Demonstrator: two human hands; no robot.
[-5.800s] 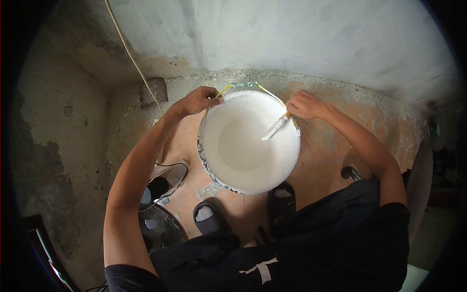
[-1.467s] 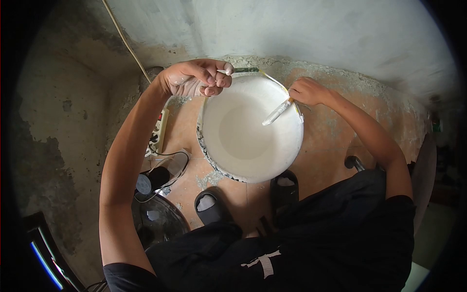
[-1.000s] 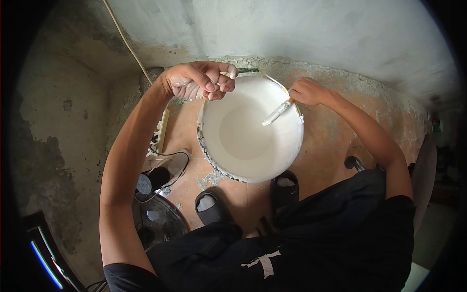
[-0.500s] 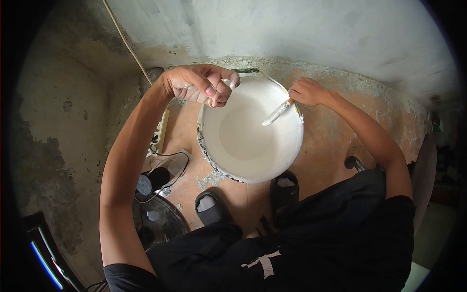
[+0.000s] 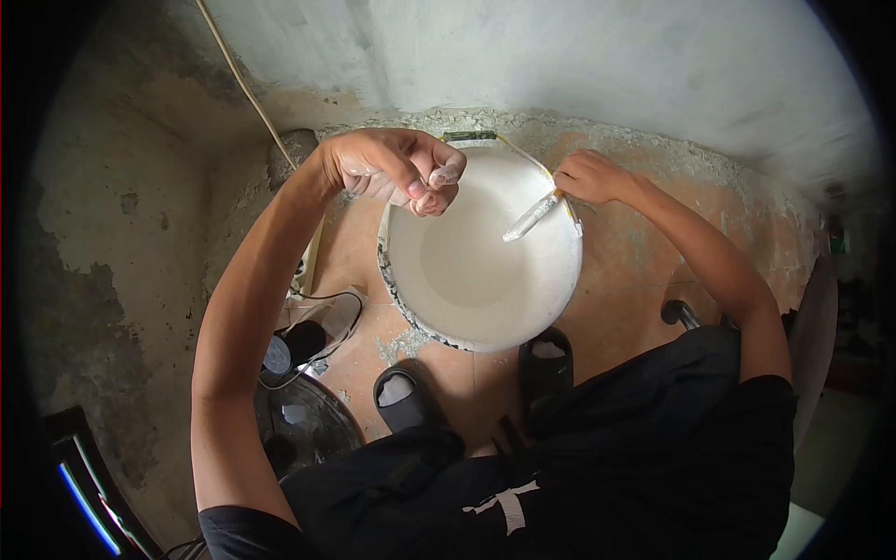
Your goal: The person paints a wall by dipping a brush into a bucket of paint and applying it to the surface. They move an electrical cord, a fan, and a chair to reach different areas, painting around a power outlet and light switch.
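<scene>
**Q:** Where's the bucket?
**Me:** Bucket (image 5: 385,271) is on the floor betw. my feet and the wall, seen from above. Round. Holds white mix (image 5: 467,280): surface smooth, matte, shallow dip at centre. Outer side speckled, crusted w/ dried splashes.

**Q:** R hand?
**Me:** Right hand (image 5: 586,175) is at the far-right rim, fingers clamped round the top of the stick (image 5: 530,217). Stick slants down-left over the mix. Lower part coated white, a bit of bare yellowish shaft at the grip. Forearm comes in from the right, elbow bent.

**Q:** L hand?
**Me:** Left hand (image 5: 392,168) is over the far-left rim, wrist bent, fingers curled, tips bunched against the thumb. Fingertips (image 5: 446,174) smeared white, more smears on the palm side. Pinch is closed. No solid item visible betw. the tips, only the smear. Can't tell if the hand touches the rim.

**Q:** Surroundings?
**Me:**
- Bail handle (image 5: 469,136): thin yellow wire w/ green grip, lying at the far rim.
- Floor tiles (image 5: 644,271): orange-brown, dusty, plaster crumbs along the wall base.
- Wall (image 5: 560,65): grey-white, rough, patchy.
- Black sandals (image 5: 403,397): on the near side of the bucket, the right one tucked just under its rim.
- Pale cable (image 5: 245,89): runs down the corner at left.
</scene>
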